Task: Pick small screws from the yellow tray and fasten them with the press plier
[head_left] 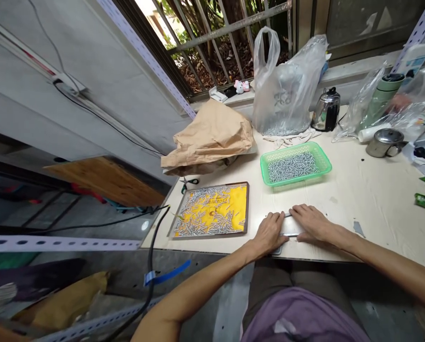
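Observation:
My left hand [269, 231] and my right hand [312, 222] are at the table's front edge, a short gap apart. Between them lies a flat piece with two narrow metal bars [291, 234], one at its far side and one at its near side. Each hand closes over one end, so its ends are hidden and I cannot make out its exact kind. To the left of my hands, a shallow tray [248, 209] with a yellow bottom bears many small silver metal pins. Beyond my hands stands a green plastic basket [295, 182] filled with similar pins.
A brown paper bag [212, 135] and scissors [189, 182] lie behind the tray. Along the window stand a clear plastic bag [285, 99], a glass kettle [326, 110] and a green flask [381, 102]. A metal cup [385, 142] is at right. A black cable [150, 266] hangs left.

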A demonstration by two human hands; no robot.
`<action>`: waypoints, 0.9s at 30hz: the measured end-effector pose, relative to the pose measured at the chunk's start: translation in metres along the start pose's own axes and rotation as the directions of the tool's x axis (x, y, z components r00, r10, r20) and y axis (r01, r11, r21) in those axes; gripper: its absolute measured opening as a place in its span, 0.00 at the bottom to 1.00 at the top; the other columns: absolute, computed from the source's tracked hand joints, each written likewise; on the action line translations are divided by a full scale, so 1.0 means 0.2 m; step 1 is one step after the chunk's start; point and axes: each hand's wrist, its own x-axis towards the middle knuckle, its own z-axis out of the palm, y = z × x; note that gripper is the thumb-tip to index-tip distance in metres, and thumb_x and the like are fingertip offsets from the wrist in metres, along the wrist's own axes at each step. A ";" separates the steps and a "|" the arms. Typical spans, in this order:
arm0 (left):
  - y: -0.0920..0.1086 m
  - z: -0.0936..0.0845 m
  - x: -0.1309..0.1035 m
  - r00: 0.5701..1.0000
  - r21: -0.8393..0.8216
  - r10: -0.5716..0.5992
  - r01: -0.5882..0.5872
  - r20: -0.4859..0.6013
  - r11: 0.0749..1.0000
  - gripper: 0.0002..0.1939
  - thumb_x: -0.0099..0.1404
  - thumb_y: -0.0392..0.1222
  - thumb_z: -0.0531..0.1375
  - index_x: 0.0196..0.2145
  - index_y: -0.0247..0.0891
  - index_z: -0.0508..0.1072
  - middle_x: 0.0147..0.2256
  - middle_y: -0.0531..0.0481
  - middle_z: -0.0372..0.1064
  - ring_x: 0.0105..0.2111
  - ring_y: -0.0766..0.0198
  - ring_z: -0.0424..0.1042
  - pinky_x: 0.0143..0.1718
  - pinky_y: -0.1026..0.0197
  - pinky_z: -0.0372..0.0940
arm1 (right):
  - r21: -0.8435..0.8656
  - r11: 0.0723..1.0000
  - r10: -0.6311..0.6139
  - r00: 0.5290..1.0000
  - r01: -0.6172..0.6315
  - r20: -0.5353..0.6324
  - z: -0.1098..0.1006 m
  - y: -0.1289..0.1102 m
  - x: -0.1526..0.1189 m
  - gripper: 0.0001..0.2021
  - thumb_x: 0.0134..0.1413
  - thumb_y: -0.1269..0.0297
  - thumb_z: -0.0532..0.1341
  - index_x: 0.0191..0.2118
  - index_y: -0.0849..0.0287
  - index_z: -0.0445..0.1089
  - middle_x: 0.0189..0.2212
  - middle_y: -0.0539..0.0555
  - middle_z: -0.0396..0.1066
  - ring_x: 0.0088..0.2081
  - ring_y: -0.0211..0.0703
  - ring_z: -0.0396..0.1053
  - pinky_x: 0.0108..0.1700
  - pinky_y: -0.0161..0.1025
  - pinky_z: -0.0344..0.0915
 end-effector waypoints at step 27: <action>0.08 0.01 0.06 1.000 0.038 -0.019 0.019 -0.011 0.999 0.09 0.70 0.41 0.55 0.40 0.35 0.73 0.43 0.42 0.69 0.49 0.52 0.65 0.41 0.54 0.66 | -0.027 0.999 -0.029 0.974 0.023 -0.223 0.07 -0.03 -0.06 0.10 0.61 0.68 0.54 0.30 0.56 0.68 0.29 0.54 0.71 0.35 0.45 0.69 0.37 0.39 0.63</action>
